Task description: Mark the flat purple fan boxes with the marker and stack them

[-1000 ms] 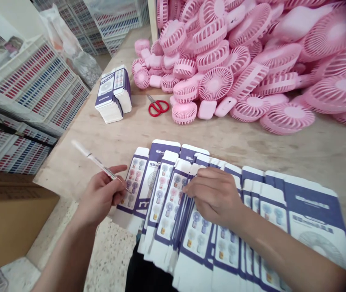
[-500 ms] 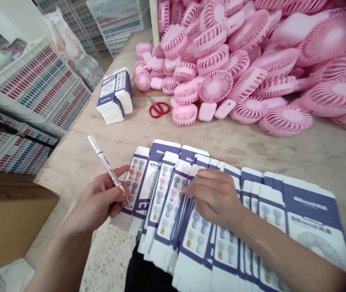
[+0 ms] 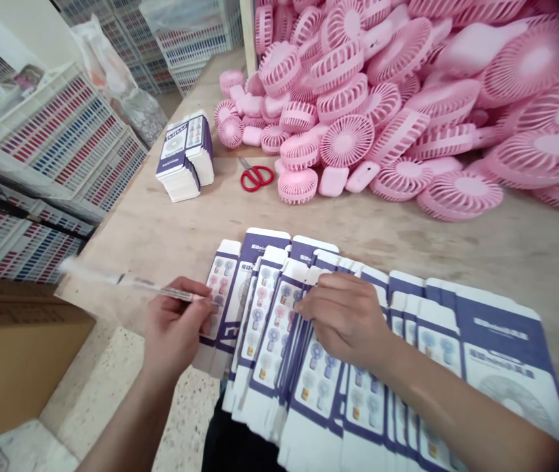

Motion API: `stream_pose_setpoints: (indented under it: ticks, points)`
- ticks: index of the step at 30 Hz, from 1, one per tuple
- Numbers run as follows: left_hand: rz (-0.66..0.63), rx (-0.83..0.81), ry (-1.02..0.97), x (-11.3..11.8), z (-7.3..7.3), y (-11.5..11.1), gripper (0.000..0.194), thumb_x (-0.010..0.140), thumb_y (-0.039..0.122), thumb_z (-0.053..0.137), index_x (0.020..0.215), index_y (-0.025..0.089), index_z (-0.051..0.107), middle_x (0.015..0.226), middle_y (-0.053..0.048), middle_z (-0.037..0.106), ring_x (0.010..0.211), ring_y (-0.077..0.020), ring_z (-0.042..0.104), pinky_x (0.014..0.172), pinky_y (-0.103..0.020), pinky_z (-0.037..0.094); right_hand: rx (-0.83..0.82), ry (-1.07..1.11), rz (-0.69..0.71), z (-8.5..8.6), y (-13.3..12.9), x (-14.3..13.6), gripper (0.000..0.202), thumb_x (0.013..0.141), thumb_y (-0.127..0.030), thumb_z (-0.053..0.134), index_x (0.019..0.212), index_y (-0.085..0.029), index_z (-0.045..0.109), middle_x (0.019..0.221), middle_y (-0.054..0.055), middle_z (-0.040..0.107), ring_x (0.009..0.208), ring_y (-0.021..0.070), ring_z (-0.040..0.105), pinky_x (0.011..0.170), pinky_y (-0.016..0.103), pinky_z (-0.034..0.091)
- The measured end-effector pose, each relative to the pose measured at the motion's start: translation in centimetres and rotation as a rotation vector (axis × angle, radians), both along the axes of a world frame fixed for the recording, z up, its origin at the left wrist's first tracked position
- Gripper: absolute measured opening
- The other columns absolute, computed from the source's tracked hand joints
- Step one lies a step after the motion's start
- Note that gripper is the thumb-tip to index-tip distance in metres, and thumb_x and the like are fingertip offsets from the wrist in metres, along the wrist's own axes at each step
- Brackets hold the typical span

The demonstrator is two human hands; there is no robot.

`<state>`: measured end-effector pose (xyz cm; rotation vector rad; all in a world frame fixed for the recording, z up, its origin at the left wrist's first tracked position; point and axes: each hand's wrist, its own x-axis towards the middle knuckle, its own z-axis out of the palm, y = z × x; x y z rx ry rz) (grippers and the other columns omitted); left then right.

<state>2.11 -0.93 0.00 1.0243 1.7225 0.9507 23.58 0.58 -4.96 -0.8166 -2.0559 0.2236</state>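
Note:
My left hand (image 3: 176, 331) pinches a white marker pen (image 3: 154, 287) between thumb and fingers. The pen lies nearly level, its capped-looking end blurred and pointing left. Its other end is against the printed side of the leftmost flattened fan box (image 3: 221, 278). Beside it spreads an overlapping row of flattened white-and-purple fan boxes (image 3: 273, 344), with small coloured fan pictures on them. On that row my right hand (image 3: 346, 318) rests with curled fingers, gripping the boxes' edges near the middle; its fingertips are partly hidden.
A large heap of pink handheld fans (image 3: 348, 141) covers the back right of the wooden table (image 3: 161, 242). Red-handled scissors (image 3: 256, 177) lie in front of a stack of folded boxes (image 3: 186, 157). Plastic crates (image 3: 58, 131) and a cardboard carton (image 3: 18, 360) stand left.
The marker pen has swung from steeply upright to nearly level, and my left hand has moved slightly right and turned. My right hand and the boxes stay in place.

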Motion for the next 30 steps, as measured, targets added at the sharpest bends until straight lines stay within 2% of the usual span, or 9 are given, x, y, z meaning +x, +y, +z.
stream_pose_setpoints:
  ticks: [2,4,13,16,18,19,23,28,30]
  points:
    - [0.122,0.138,0.243,0.2,-0.9,-0.1,0.005,0.068,0.019,0.057,0.068,0.018,0.053,0.045,0.005,0.047,0.042,-0.0087,0.042,0.041,-0.02,0.031,0.002,-0.001,-0.001,0.0,0.0,0.0,0.026,0.064,0.001,0.039,0.057,-0.017,0.055,0.055,-0.001,0.059,0.051,0.011,0.044,0.048,0.026,0.034]
    - [0.143,0.184,0.386,0.4,-1.5,-0.2,0.006,0.068,0.021,0.058,0.068,0.018,0.053,0.049,0.004,0.05,0.044,-0.0104,0.044,0.043,-0.021,0.033,-0.001,-0.009,-0.002,0.0,0.0,0.0,0.026,0.065,0.001,0.038,0.057,-0.018,0.055,0.053,-0.002,0.058,0.052,0.0109,0.044,0.048,0.025,0.034]
    - [0.1,0.193,0.543,0.9,-1.9,-0.4,0.006,0.067,0.023,0.058,0.069,0.019,0.054,0.051,0.002,0.052,0.047,-0.0127,0.046,0.045,-0.023,0.035,-0.008,-0.009,-0.002,0.1,0.1,0.1,0.026,0.065,0.001,0.038,0.057,-0.018,0.054,0.054,-0.001,0.059,0.052,0.0113,0.043,0.049,0.026,0.034]
    - [0.183,0.191,0.447,0.6,-1.4,-0.1,0.007,0.068,0.024,0.058,0.07,0.018,0.054,0.05,0.003,0.051,0.046,-0.0114,0.046,0.044,-0.021,0.035,-0.007,-0.007,-0.007,0.1,0.0,0.0,0.026,0.065,0.001,0.038,0.057,-0.018,0.054,0.056,-0.001,0.06,0.052,0.0113,0.043,0.048,0.026,0.033]
    - [0.202,0.136,0.288,-0.2,-0.9,0.3,0.009,0.069,0.023,0.058,0.075,0.017,0.056,0.048,0.004,0.05,0.043,-0.0099,0.045,0.043,-0.02,0.034,-0.004,0.004,-0.004,0.0,0.0,-0.1,0.026,0.063,0.002,0.038,0.058,-0.017,0.055,0.058,0.0,0.062,0.051,0.0112,0.041,0.047,0.026,0.032]
    - [0.159,0.073,0.181,-0.8,-0.5,0.6,0.014,0.069,0.022,0.058,0.082,0.016,0.057,0.048,0.005,0.05,0.041,-0.0088,0.043,0.041,-0.019,0.033,-0.004,0.008,0.0,0.0,0.1,-0.1,0.025,0.063,0.002,0.039,0.058,-0.017,0.055,0.058,0.0,0.062,0.051,0.0113,0.041,0.047,0.026,0.031]
    - [-0.182,-0.251,-0.225,-2.8,1.1,1.7,0.045,0.065,0.016,0.06,0.11,0.013,0.054,0.052,0.005,0.051,0.037,-0.0044,0.036,0.036,-0.016,0.023,-0.008,-0.003,0.006,0.0,0.1,-0.1,0.026,0.062,0.002,0.038,0.06,-0.017,0.056,0.06,0.0,0.062,0.052,0.0115,0.042,0.048,0.026,0.032]
    - [-0.203,-0.249,-0.329,-2.4,2.9,1.0,0.058,0.059,0.016,0.06,0.117,0.013,0.051,0.05,0.004,0.053,0.034,-0.0048,0.036,0.032,-0.015,0.02,-0.005,-0.023,0.003,-0.1,0.1,0.1,0.027,0.063,0.0,0.038,0.057,-0.019,0.055,0.053,-0.001,0.056,0.053,0.0113,0.044,0.049,0.025,0.033]
    - [-0.268,-0.353,-0.373,-1.7,2.9,0.5,0.064,0.056,0.015,0.059,0.119,0.013,0.05,0.05,0.004,0.055,0.032,-0.0055,0.036,0.03,-0.016,0.02,-0.003,-0.025,0.0,-0.2,0.1,0.2,0.027,0.063,0.0,0.037,0.056,-0.019,0.055,0.052,-0.002,0.055,0.053,0.0111,0.044,0.05,0.025,0.034]
